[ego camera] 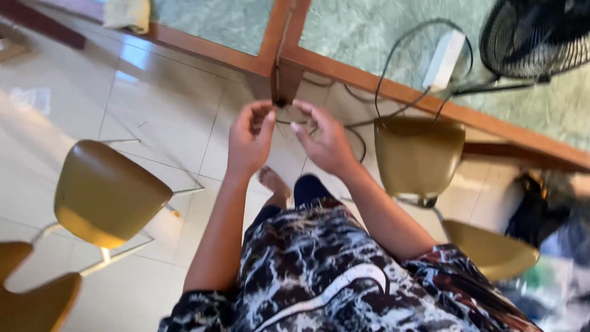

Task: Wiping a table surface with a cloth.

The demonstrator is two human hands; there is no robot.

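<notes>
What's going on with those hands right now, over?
Left hand and right hand raised together, fingertips pinching a thin cord. Chairs either side.

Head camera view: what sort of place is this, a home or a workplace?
Probably a home living or dining area: mustard-yellow chairs on a pale tiled floor, a black fan and a white power strip on a green surface.

L hand (249, 138), R hand (326, 140) raised, fingertips close
</notes>
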